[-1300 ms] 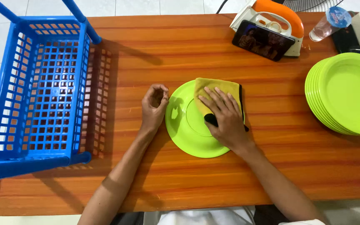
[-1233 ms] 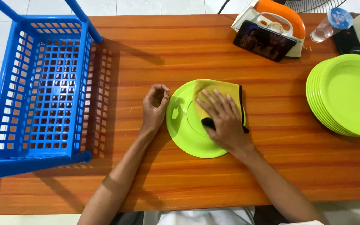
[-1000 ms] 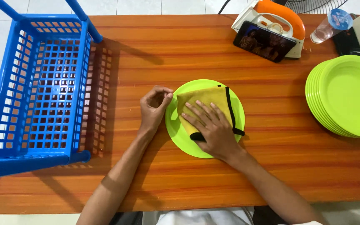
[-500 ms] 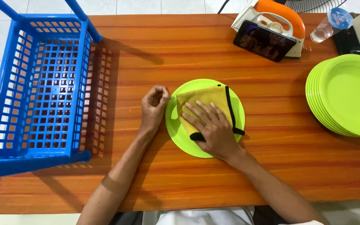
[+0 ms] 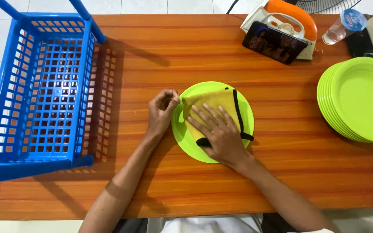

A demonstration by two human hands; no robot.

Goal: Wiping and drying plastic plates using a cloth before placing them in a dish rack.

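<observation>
A round lime-green plastic plate (image 5: 182,129) lies mid-table on the orange wooden table (image 5: 281,172) — left hand (image 5: 161,113) pinches its rim, right hand (image 5: 219,133) presses a folded yellow black-edged cloth (image 5: 212,100) flat onto it.

Orange wooden table (image 5: 247,181), blue basket (image 5: 39,90), green plate (image 5: 212,121), plate stack (image 5: 359,100), iron (image 5: 286,26), bottle (image 5: 341,26)

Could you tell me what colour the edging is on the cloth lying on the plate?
Black edging on a yellow cloth, seen clearly in the head view.
</observation>
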